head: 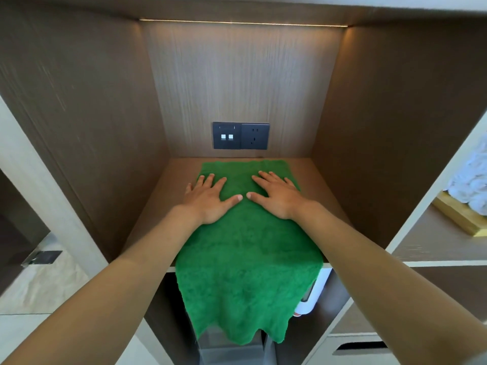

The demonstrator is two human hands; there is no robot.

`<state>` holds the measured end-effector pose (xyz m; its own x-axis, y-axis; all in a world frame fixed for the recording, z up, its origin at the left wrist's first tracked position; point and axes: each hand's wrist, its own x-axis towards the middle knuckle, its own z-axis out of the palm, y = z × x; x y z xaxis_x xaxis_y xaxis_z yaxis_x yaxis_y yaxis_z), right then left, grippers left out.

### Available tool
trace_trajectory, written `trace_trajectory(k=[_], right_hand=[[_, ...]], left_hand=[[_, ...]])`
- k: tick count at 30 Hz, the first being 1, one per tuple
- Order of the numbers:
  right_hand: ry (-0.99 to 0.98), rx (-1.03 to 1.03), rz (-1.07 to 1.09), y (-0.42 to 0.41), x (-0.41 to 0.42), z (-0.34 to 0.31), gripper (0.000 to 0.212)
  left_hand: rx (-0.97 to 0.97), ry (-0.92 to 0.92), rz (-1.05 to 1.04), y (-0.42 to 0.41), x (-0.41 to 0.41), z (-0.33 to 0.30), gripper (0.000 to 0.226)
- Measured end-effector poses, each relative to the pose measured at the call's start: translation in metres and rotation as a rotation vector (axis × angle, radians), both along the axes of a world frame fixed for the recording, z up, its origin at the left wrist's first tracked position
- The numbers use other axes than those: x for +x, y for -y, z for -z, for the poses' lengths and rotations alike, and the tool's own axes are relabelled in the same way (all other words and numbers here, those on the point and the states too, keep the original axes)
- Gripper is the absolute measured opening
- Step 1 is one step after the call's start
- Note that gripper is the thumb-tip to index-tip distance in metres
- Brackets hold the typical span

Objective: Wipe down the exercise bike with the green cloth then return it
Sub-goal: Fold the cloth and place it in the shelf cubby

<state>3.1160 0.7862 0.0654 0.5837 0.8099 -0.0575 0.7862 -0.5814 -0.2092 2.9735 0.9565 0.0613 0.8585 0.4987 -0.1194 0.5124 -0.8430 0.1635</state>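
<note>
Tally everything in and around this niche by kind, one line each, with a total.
Green cloth, draped over the shelf edge: 1
Hands flat on the cloth, left hand and right hand: 2
Dark wall plates, switch plate and socket: 2
White towel in the niche to the right: 1
White device below the shelf: 1
Total: 7

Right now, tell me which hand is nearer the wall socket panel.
Right. The right hand lies flat on the green cloth just below the socket panel's right end; the left hand rests flat further off, below and left of it.
</note>
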Motion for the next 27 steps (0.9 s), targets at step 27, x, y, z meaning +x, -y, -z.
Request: trace_trajectory(k=[27], right_hand=[[0.117, 0.208, -0.191, 0.109, -0.112, 0.025, 0.065]], left_hand=[[0.117, 0.215, 0.390, 0.050, -0.156, 0.034, 0.066]])
